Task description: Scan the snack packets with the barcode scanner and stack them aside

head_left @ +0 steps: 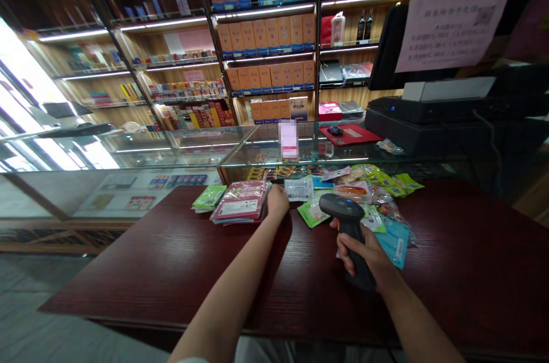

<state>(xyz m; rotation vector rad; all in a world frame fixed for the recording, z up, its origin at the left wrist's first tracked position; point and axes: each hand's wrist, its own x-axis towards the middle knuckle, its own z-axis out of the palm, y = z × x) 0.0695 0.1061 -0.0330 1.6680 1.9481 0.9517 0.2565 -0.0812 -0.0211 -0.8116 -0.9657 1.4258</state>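
Note:
My right hand (364, 248) is closed around the handle of a black handheld barcode scanner (343, 207), held upright above the table with its head pointing left and a small blue light on top. At the right edge of a stack of red and white flat packets (242, 202) rests my left hand (278, 201). Its fingers curl away from me and are mostly hidden. Just right of that hand lies a clear-and-silver packet (299, 189). Green packets (312, 212) and a light blue packet (393, 242) lie around and behind the scanner.
Green packets (209, 198) sit left of the red stack on the dark wooden table (171, 260). Behind stand a glass counter (253, 148), a mouse (335, 131) on a red mat (354, 134), and a monitor (388, 48) at right. Shelves of boxes (266, 34) line the wall.

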